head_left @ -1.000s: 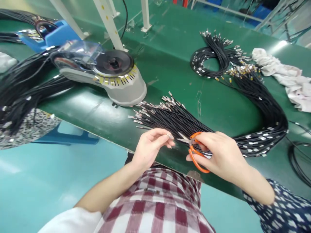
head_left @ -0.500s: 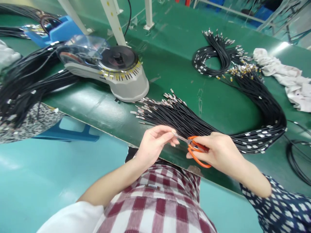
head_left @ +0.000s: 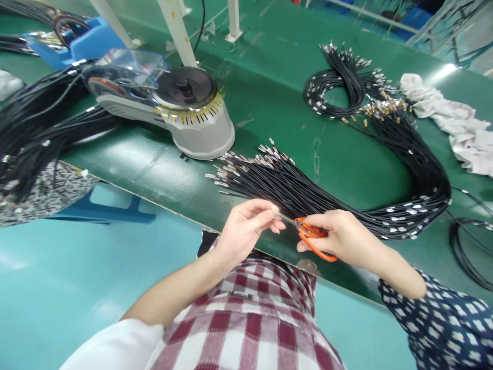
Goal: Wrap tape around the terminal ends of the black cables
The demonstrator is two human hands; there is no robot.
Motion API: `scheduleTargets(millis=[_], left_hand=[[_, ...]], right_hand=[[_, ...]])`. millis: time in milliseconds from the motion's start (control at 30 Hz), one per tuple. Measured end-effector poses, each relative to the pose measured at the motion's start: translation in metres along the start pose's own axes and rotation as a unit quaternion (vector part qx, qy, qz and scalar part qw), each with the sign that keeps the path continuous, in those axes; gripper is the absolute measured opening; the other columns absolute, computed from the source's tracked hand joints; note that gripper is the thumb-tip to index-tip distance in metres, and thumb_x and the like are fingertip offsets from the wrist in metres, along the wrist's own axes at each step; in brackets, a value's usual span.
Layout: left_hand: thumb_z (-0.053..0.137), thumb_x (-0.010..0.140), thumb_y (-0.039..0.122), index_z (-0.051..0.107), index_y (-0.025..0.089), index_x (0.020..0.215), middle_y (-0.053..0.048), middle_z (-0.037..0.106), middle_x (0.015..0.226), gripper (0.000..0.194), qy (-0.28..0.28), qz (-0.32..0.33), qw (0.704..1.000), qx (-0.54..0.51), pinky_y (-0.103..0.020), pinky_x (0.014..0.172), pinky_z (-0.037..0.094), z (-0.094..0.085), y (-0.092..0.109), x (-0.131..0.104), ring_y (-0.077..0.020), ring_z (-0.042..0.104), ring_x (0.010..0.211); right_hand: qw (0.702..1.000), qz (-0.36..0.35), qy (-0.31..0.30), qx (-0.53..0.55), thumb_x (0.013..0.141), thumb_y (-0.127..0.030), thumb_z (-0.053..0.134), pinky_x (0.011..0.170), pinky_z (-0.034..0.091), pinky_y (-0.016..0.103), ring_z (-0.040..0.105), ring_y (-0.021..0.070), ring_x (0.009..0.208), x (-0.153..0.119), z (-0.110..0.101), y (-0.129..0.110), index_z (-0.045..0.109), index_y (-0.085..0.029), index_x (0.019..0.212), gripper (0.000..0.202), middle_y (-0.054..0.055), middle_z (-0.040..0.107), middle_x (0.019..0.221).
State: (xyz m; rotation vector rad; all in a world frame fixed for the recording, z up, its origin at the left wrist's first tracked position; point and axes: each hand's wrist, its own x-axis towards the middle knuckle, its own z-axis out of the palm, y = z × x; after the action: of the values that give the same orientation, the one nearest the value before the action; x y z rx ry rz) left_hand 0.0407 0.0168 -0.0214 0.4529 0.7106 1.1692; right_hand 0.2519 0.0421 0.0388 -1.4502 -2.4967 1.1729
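Note:
My right hand [head_left: 346, 234] grips a pair of scissors with orange handles [head_left: 316, 241], the blades pointing left. At the blade tips my left hand [head_left: 246, 223] pinches something small and pale, too little of it showing to name. The scissors' handles sit closer together than a full spread. Just beyond both hands lies a thick bundle of black cables [head_left: 304, 187], its metal-tipped ends fanned out to the left. White tags mark the bundle's bend at the right.
A grey tape dispenser [head_left: 202, 128] with a black turntable stands left of the bundle. Coiled cables [head_left: 335, 95] and a crumpled white cloth [head_left: 447, 115] lie farther back. More black cables [head_left: 34, 118] hang over the left edge, above a blue stool [head_left: 115, 203].
The scissors' handles have drawn closer together in my right hand. My left hand keeps its pinch in nearly the same place. The view has shifted slightly.

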Motion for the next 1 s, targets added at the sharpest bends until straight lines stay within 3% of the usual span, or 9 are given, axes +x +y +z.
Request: scheduleTargets(millis=[300, 667, 1000], left_hand=[[0.084, 0.072, 0.025, 0.074, 0.015, 0.078, -0.002, 0.072, 0.066, 0.016, -0.009, -0.013, 1.000, -0.012, -0.021, 0.057, 0.055, 0.000, -0.002, 0.000, -0.0136, 0.070, 0.060], [0.083, 0.073, 0.025, 0.074, 0.015, 0.079, -0.002, 0.073, 0.069, 0.014, -0.004, -0.008, 1.000, -0.003, -0.022, 0.060, 0.056, 0.001, 0.002, 0.002, -0.0138, 0.070, 0.062], [0.088, 0.066, 0.028, 0.071, 0.013, 0.076, -0.004, 0.073, 0.066, 0.024, 0.014, -0.026, 0.999, -0.026, -0.024, 0.059, 0.056, 0.000, -0.001, 0.000, -0.0156, 0.071, 0.060]], right_hand=[[0.988, 0.033, -0.084, 0.123, 0.082, -0.055, 0.069, 0.048, 0.025, 0.023, 0.037, 0.0078, 0.051, 0.005, 0.001, 0.013, 0.065, -0.017, 0.070, 0.040, -0.006, 0.050, 0.055], [0.997, -0.027, 0.041, -0.057, 0.081, -0.059, 0.070, 0.053, 0.031, 0.023, 0.040, 0.0091, 0.052, -0.004, -0.005, 0.002, 0.068, -0.019, 0.074, 0.040, -0.005, 0.053, 0.055], [0.999, -0.012, 0.022, -0.039, 0.084, -0.060, 0.064, 0.049, 0.030, 0.024, 0.037, 0.0100, 0.050, 0.003, -0.001, 0.001, 0.066, -0.020, 0.064, 0.045, -0.004, 0.046, 0.050]])
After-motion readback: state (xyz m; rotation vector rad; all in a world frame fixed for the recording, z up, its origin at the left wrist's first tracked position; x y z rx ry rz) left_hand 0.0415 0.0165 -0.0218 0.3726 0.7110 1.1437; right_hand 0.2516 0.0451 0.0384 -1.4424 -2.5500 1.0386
